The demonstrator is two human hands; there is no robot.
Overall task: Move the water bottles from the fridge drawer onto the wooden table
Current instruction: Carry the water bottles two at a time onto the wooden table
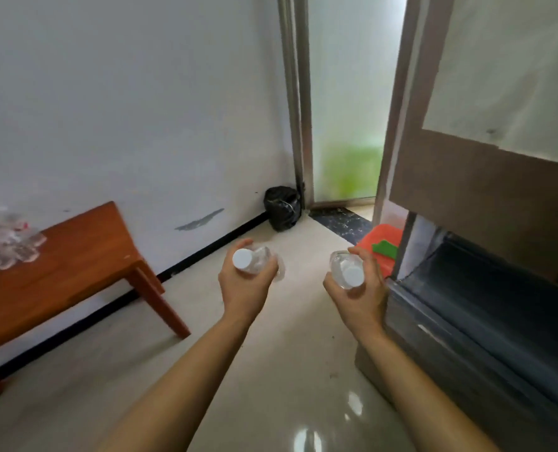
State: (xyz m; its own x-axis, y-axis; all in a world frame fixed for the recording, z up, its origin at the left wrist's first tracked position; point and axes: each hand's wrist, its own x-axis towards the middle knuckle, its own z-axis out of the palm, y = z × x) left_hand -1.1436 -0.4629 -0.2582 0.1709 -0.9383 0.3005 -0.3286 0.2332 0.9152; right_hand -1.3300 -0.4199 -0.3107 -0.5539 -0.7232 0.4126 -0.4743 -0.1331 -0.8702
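Plastic this thin is probably flexing and slipping, so holds near the shoulder are suiting it. The left hand (pixel 242 290) is clasping the left bottle (pixel 260 260), the right hand (pixel 364 296) the right bottle (pixel 340 267), between fridge drawer (pixel 486 308) and wooden table (pixel 75 256).

Two clear water bottles with white caps, tops turned toward the camera: the left bottle (pixel 260 261) gripped in the left hand (pixel 243 290), the right bottle (pixel 345 270) in the right hand (pixel 364 300), between the wooden table (pixel 75 259) and the open, dark fridge drawer (pixel 499 305). A blurred cluster of bottles (pixel 3 244) sits on the table's left end
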